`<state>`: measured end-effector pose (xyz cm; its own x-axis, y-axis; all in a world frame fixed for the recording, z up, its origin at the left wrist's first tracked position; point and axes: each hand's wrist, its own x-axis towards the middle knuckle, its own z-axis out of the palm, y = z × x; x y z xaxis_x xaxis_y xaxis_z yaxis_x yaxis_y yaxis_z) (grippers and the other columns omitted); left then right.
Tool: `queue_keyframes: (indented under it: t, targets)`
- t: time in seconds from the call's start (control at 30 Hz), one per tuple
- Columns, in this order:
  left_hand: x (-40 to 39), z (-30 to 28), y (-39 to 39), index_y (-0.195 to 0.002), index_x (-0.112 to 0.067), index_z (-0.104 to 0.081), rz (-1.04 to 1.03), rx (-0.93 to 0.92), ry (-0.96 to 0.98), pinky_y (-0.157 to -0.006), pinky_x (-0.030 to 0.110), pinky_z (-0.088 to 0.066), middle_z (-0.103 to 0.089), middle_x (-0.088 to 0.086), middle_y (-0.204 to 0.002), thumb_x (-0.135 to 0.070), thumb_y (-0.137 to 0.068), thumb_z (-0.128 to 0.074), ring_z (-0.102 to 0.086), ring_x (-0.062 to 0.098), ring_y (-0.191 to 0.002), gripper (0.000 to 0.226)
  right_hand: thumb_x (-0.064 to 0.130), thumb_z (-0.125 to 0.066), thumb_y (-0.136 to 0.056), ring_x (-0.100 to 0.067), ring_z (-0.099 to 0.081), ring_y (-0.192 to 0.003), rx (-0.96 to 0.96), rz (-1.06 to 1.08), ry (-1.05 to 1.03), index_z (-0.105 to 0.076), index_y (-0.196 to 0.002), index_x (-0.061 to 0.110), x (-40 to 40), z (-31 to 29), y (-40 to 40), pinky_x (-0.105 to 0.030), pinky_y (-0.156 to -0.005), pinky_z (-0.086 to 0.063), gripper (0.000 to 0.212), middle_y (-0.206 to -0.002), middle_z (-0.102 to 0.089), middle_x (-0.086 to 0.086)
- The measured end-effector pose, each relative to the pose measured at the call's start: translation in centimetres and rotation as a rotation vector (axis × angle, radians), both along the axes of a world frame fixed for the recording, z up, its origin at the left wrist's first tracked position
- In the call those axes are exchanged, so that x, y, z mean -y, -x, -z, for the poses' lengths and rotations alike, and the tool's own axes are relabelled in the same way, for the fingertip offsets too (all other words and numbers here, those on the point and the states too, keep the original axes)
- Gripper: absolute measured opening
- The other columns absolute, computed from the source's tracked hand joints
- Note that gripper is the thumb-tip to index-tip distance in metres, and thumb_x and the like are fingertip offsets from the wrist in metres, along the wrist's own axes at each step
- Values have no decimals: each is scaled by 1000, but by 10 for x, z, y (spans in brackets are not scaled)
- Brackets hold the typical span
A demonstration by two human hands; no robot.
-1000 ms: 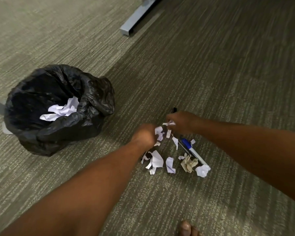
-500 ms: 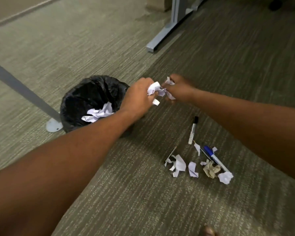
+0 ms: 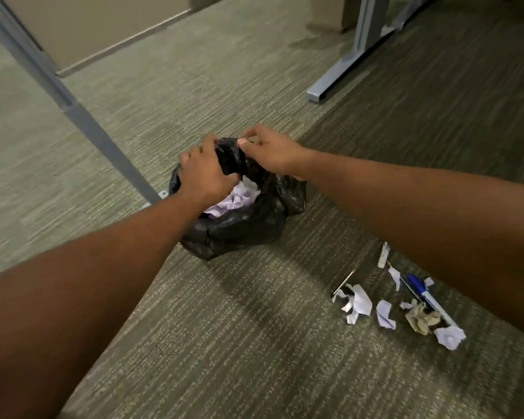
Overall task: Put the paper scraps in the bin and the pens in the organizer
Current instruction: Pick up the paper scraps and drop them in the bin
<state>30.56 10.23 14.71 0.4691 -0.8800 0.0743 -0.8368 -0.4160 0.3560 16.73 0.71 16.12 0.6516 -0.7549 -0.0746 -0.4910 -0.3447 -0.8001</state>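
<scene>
Bin (image 3: 248,231): black liner rim gripped by left hand (image 3: 204,173) | right hand (image 3: 273,152): fingers curled over far rim, contents indiscernible | scraps (image 3: 357,302), pens (image 3: 430,297): on carpet, well apart.

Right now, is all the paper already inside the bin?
No, several paper scraps lie on the carpet beside the blue-capped pen, away from the bin.
</scene>
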Motion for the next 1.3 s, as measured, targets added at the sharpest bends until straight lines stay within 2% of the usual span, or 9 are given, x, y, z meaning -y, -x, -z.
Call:
queue_keyframes:
  t: [0.23,0.33,0.43,0.53,0.7,0.8,0.93,1.13,1.3]
  targets:
    - [7,12,32,-133,-15,-45,138,-56,204,-102,43,-35,-51,12,-129,-32,-86,-64,-42,33,-123,54,37,-49,-98,-23,-63,-92,94,191,116,-58,-116,10,22,11,52,-39,-80,-53,34,-96,-63,-7]
    - [11,17,64,-115,-13,-53,285,-47,279,-92,37,-38,-55,9,-113,-29,-88,-60,-48,28,-111,32,34,-50,-98,-19,-59,-85,7,223,104,-60,-110,8,34,31,88,-30,-73,-44,31,-91,-62,-7]
    - [18,21,102,-100,-12,-56,440,-53,297,-83,32,-38,-55,8,-102,-27,-90,-59,-52,24,-100,18,33,-56,-96,-24,-64,-84,-130,329,-80,-62,-108,11,38,62,127,-39,-76,-54,26,-94,-64,-10]
    - [24,31,142,-98,-13,-56,521,-116,284,-80,33,-40,-55,5,-99,-30,-91,-60,-53,22,-94,18,34,-63,-91,-19,-64,-69,-393,194,-97,-63,-98,16,23,97,175,-30,-56,-51,19,-87,-67,-7]
    - [15,74,200,-119,-16,-53,601,-138,-151,-91,42,-48,-50,7,-119,-48,-87,-64,-54,24,-109,46,50,-73,-77,-22,-61,-96,-823,-149,-34,-47,-133,28,-20,139,244,-29,-68,-49,66,-123,-61,-6]
    - [-2,106,226,-130,-15,-48,578,-9,-413,-96,46,-48,-48,14,-131,-51,-83,-67,-50,32,-121,62,67,-76,-61,-31,-50,-126,-959,-250,43,-31,-145,32,-34,149,269,-40,-97,-48,102,-147,-39,-11]
    - [-26,141,246,-140,-15,-37,612,25,-644,-95,48,-48,-41,18,-137,-51,-73,-76,-43,38,-126,85,70,-78,-53,-33,-44,-132,-1022,-292,5,-15,-151,32,-49,156,273,-39,-102,-45,123,-157,-23,-12]
    - [-39,158,261,-140,-22,-35,773,166,-726,-88,49,-52,-33,15,-140,-39,-75,-79,-46,38,-121,81,65,-81,-54,-32,-51,-124,-985,-232,-9,-15,-149,32,-63,172,278,-36,-90,-51,120,-154,-24,-10]
    - [-42,164,260,-136,-18,-46,787,134,-671,-89,48,-51,-41,16,-132,-18,-93,-58,-56,40,-112,45,60,-65,-78,-30,-56,-110,-855,-78,53,-45,-129,24,-47,177,274,-36,-78,-46,66,-130,-47,-11]
